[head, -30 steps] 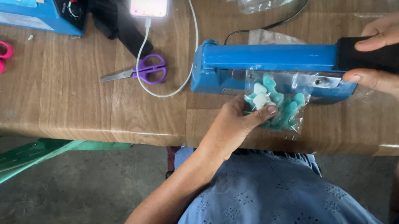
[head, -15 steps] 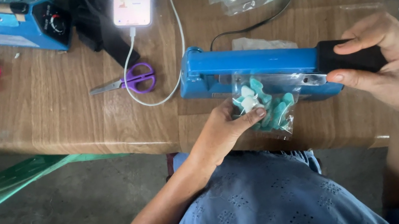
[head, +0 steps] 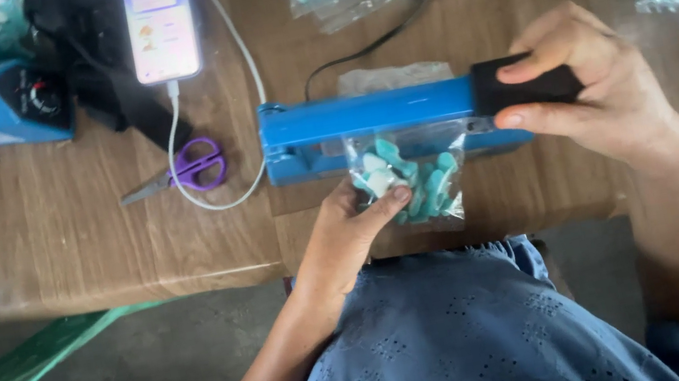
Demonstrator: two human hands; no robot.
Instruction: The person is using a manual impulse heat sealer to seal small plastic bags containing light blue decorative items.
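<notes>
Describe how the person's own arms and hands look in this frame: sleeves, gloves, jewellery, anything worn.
Both hands are bare: no gloves, rings, watch or bracelets show on the left hand or the right hand. Both forearms are uncovered from wrist to the frame's lower edge. The person wears a blue top of fabric with small eyelet holes, visible over the torso; where its sleeves end cannot be made out.

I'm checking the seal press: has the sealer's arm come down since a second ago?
Yes. The right hand has pressed the sealer arm down onto the base, clamping the small bag the left hand holds.

Glossy clear plastic bag [head: 413, 182], wood-grain table [head: 90, 253]
</notes>
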